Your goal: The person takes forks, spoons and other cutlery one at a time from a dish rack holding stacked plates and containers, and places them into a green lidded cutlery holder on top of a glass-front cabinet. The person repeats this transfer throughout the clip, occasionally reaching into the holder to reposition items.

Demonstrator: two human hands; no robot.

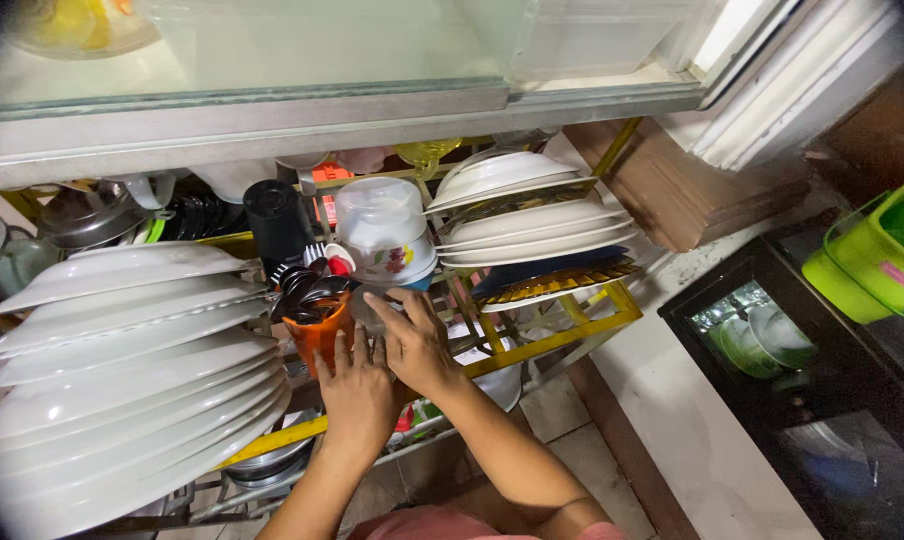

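Head view: you look down on a yellow dish rack (562, 340) under a glass-fronted shelf (272, 60).
Left hand (357, 395): your fingers are spread flat against the orange cup (317, 335); the grip is loose and open, touching the cup's side, not closed round it.
Right hand (417, 345): your fingers are stretched out, tips reaching up just under the white bowl (382, 235); whether they hold anything, you cannot tell from here.
Orange cup: it stands in the rack, between the big plates (122, 370) and your right hand, and is stuffed with dark utensils (307, 290).
White bowl: upside down, with a small coloured print, sitting just above the cup.
Big plates: a row of white ones on edge, left of the cup.
Smaller plates (527, 215): stacked on edge to the right of the bowl.
Black flask (277, 225): behind the cup.
Counter (692, 420): pale, right of the rack.
Green basket (877, 255): far right.
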